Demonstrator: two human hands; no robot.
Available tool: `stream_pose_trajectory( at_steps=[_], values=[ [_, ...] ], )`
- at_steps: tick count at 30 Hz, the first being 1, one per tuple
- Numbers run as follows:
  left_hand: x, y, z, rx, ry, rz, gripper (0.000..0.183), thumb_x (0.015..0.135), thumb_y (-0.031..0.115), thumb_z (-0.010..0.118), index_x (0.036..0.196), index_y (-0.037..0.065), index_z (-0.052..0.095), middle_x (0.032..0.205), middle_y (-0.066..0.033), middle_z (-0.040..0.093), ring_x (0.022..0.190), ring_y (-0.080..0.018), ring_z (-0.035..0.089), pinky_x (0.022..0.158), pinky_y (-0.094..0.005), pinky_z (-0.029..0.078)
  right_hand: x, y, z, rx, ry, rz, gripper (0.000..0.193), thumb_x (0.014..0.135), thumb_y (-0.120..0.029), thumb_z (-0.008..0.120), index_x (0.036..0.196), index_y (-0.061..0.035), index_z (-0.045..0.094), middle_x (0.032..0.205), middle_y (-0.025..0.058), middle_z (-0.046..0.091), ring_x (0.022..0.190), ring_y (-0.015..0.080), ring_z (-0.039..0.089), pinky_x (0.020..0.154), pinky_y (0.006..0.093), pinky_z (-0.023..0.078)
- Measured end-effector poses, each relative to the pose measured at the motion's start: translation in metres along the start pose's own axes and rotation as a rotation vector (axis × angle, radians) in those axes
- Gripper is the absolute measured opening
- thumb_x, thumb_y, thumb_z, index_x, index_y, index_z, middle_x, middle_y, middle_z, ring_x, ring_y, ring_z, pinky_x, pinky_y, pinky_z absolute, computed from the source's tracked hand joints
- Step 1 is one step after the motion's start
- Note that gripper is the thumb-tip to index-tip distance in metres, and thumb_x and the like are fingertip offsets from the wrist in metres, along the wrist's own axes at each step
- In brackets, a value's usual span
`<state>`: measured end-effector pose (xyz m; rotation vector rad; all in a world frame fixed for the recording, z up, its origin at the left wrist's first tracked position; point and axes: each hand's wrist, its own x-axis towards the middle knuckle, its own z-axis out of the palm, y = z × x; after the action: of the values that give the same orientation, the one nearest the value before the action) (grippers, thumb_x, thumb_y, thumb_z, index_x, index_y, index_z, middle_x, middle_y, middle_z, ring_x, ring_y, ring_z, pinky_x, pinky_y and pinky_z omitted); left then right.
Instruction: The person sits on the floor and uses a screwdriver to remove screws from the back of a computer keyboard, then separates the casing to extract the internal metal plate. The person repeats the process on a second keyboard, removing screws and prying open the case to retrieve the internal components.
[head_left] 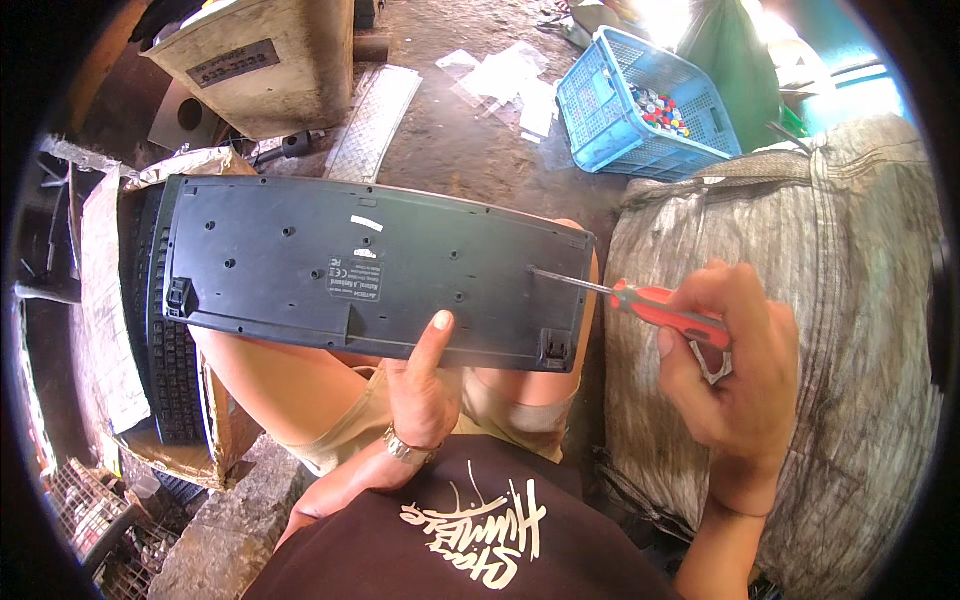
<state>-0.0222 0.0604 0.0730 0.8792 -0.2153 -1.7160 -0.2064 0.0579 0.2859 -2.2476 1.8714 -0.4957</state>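
Note:
A black computer keyboard [410, 240] lies bottom side up across my thighs, its underside dotted with screw holes and two folding feet. My left hand [422, 385] grips its near edge, thumb on top and the other fingers hidden beneath. In my right hand [735, 350] is a screwdriver [670, 312] with a red handle, the fingers wrapped round it. Its metal shaft points left, and the tip meets the underside near the right end, at or close to a screw hole.
To the left, a cardboard box [105, 300] holds more black keyboards [178, 370]. A large grey woven sack [850, 300] fills the right side. Beyond stands a blue plastic crate [640, 125] with small colourful pieces. Clear plastic scraps [505, 85] and a stained box-shaped case [260, 70] lie ahead.

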Motion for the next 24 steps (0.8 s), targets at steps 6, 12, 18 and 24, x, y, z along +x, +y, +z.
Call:
stream_pose_trajectory(
  at_steps=[6,12,18,24],
  values=[
    [0.0,0.001,-0.002,0.011,-0.004,-0.053,0.051,0.093,0.008,0.069,0.139,0.007,0.049,0.134,-0.0081,0.056,0.124,-0.024,0.054,0.108,-0.0458,0.043,0.004,0.001,0.002,0.032,0.013,0.01,0.023,0.074,0.005,0.069,0.094,-0.0022,0.06,0.08,0.011,0.061,0.062,0.0294,0.063,0.055,0.0369,0.048],
    [-0.001,0.001,-0.001,-0.022,-0.023,-0.052,0.051,0.092,0.007,0.069,0.139,0.009,0.049,0.135,-0.0075,0.055,0.124,-0.0238,0.053,0.108,-0.0463,0.043,0.006,-0.001,0.0,-0.004,0.014,-0.038,0.023,0.074,0.004,0.07,0.094,-0.0018,0.06,0.08,0.011,0.061,0.062,0.0293,0.063,0.055,0.0368,0.049],
    [-0.001,0.001,0.0,0.018,0.016,-0.04,0.053,0.092,0.008,0.07,0.14,0.009,0.048,0.135,-0.0069,0.054,0.125,-0.0236,0.052,0.109,-0.0468,0.042,0.008,-0.004,0.001,-0.008,-0.01,-0.04,0.024,0.073,0.003,0.07,0.095,-0.0021,0.062,0.082,0.0099,0.061,0.063,0.0283,0.063,0.056,0.0364,0.049],
    [-0.001,-0.001,0.0,-0.043,-0.025,-0.048,0.054,0.091,0.008,0.07,0.14,0.012,0.048,0.136,-0.006,0.054,0.125,-0.0237,0.052,0.108,-0.0473,0.042,0.001,-0.022,0.002,-0.072,-0.208,-0.222,0.029,0.07,-0.001,0.071,0.097,-0.0033,0.06,0.077,0.0086,0.057,0.058,0.0269,0.055,0.054,0.0388,0.044]
  ],
)
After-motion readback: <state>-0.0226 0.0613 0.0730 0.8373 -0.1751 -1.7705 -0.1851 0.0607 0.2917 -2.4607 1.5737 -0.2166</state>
